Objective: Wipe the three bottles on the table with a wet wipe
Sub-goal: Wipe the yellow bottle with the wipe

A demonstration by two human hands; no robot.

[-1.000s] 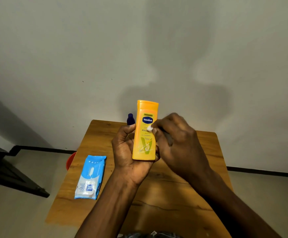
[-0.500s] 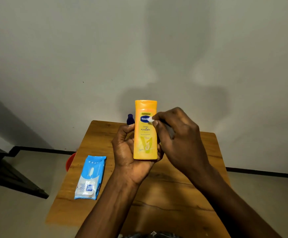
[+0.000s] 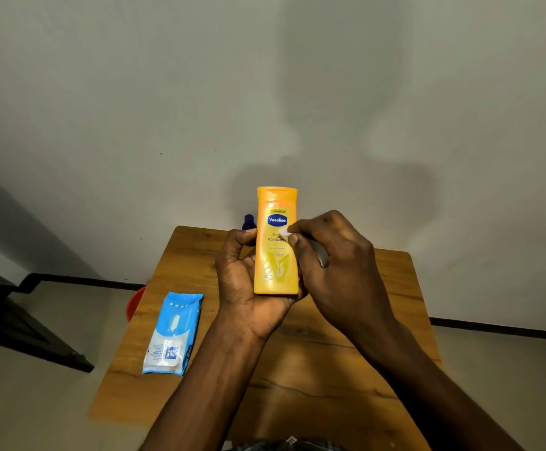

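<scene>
- A yellow lotion bottle (image 3: 276,242) is held upright above the wooden table (image 3: 301,369), with its cap on top and the blue "Vaseline" badge turned to the camera.
- The left hand (image 3: 245,281) is closed around the lower half of this bottle; the base is rested in the palm and the thumb is laid on the edge at 9 o'clock.
- A small white wet wipe (image 3: 285,232) is pinched in the fingertips of the right hand (image 3: 333,265) and is pressed on the label, just below the badge, at the 3 o'clock side of the bottle.
- Most of the wipe is covered by the fingers, so only a little white corner is seen.
- A dark blue bottle (image 3: 249,224) is seen at 10 o'clock of the yellow one, at the far edge of the table; only its cap and shoulder are shown, the rest is hidden by the left hand.
- A blue and white wipes pack (image 3: 174,333) is laid flat at 8 o'clock, near the table edge; its flap looks closed, and its content is not seen.
- A red round object (image 3: 135,304) is cut off by the table edge at 9 o'clock; what it is cannot be told.
</scene>
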